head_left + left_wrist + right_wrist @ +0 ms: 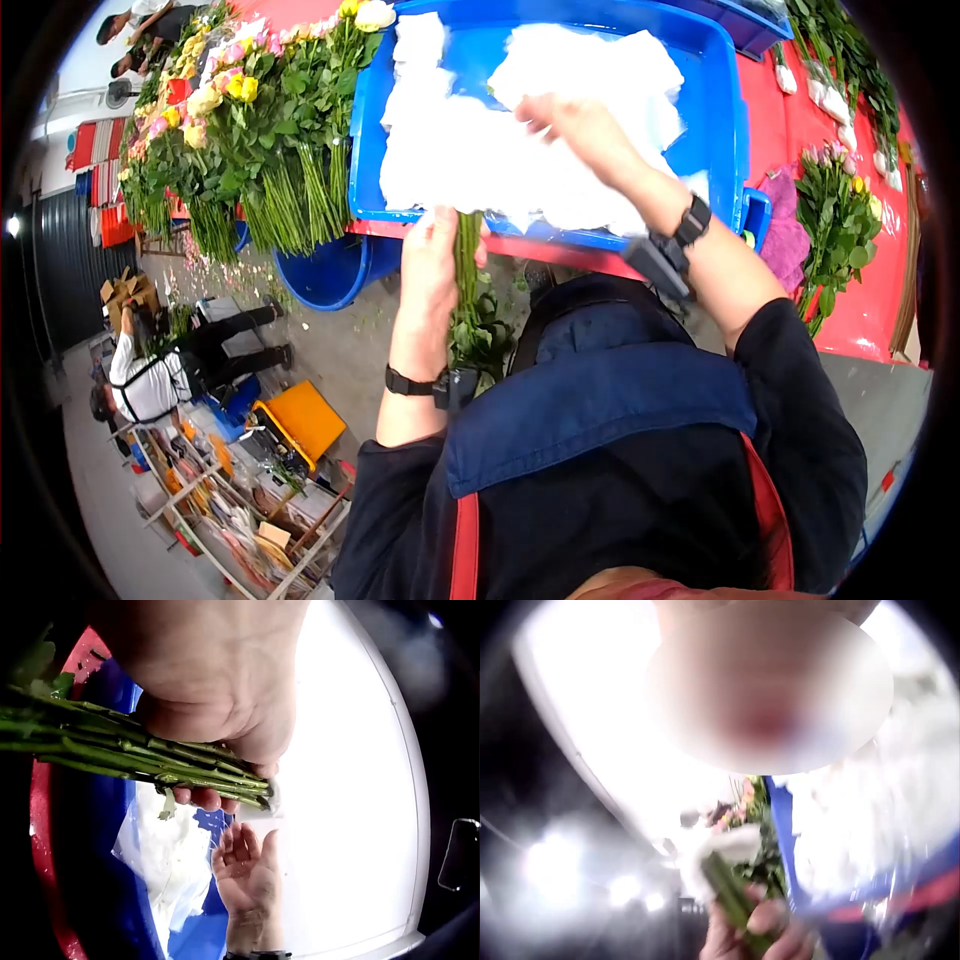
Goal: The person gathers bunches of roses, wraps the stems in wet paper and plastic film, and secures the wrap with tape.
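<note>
My left hand [430,262] grips a bunch of green stems [467,262] at the near edge of the blue tray [740,120], the leaves hanging down toward the body. The left wrist view shows the cut ends of the stems [150,756] level with each other, with a small whitish piece [274,798] beside them. My right hand [580,130] is above the white sheets or pads [450,150] in the tray. Its palm faces up with the fingers loosely spread, nothing visible in it, in the left wrist view [247,877].
Bunches of roses [290,130] with long stems lie left of the tray. A blue bucket [325,275] stands below them. To the right are a pink cloth [785,235] and another bouquet [838,225] on the red table cover [860,310]. A person [160,380] is at far left.
</note>
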A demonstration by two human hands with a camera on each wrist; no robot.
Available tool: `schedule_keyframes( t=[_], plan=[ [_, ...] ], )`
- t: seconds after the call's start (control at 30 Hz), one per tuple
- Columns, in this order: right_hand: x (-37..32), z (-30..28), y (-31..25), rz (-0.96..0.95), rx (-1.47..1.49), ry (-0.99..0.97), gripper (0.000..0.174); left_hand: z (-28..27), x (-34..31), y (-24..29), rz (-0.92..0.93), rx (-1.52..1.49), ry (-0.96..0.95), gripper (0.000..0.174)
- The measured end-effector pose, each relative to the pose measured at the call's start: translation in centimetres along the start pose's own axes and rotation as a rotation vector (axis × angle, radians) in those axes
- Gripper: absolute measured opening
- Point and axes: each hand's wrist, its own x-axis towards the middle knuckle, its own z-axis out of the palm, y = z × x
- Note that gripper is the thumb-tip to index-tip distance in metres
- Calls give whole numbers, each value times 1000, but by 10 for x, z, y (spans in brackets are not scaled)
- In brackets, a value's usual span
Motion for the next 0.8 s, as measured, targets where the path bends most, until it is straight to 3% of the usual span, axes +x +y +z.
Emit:
schedule_keyframes(
  t=[0.03,0.13,0.23,0.33,0.5,0.6,0.63,0.73,0.8],
  plan=[
    [14,-10,1,-69,-96,81,35,-9,5,1,-49,-35,11,48],
    [60,-10,13,-212,-607,4,28,-23,13,9,-155,-129,-33,48],
    [79,18,22,-62,-864,-163,30,-28,20,10,-210,-168,-78,50],
    [88,27,27,-63,-899,-178,28,-31,24,11,-226,-213,-61,50],
    [30,-4,-12,-9,-80,-194,20,-33,24,20,-164,-193,52,45],
    [1,2,-8,-61,91,-185,19,-14,11,33,71,-57,32,42],
    [-6,5,-9,-34,134,-181,18,-12,10,36,125,-52,-17,33],
    [-17,13,1,8,292,-171,17,4,5,46,249,42,10,30],
    [-28,16,-1,-10,306,-148,14,17,10,56,156,77,71,30]
  ],
)
